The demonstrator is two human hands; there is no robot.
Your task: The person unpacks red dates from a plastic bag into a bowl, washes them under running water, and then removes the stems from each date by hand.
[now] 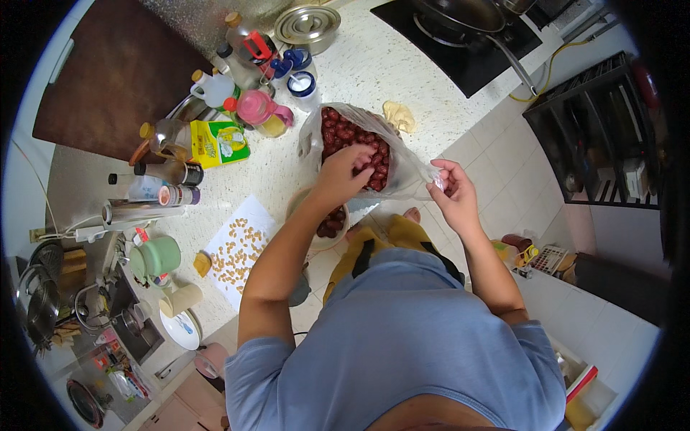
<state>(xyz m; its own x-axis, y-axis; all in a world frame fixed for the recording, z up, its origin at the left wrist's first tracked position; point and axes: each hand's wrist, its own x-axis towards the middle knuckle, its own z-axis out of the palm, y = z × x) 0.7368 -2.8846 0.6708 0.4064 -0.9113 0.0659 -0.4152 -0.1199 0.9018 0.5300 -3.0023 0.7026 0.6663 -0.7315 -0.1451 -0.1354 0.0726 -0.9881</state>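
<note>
A clear plastic bag (405, 161) full of dark red dried dates (340, 129) lies open at the counter's edge. My left hand (350, 168) reaches into its mouth, fingers bent over the dates and thumb apart; whether any fruit is in the grasp is hidden. With thumb and fingers, my right hand (452, 187) pinches a gathered edge of the bag. Below my left forearm, partly covered by it, is a pale bowl (345, 230) with dates (331, 222) inside. A white paper sheet (249, 210) to the left bears many small tan seeds or nuts (237, 253).
Bottles, a pink-lidded jug (261, 112) and a yellow-green packet (220, 144) crowd the counter (372, 59) toward the wall. A wok (458, 16) sits on the black cooktop (474, 64), its handle jutting out. A green pot (156, 257) and sink (135, 334) are left.
</note>
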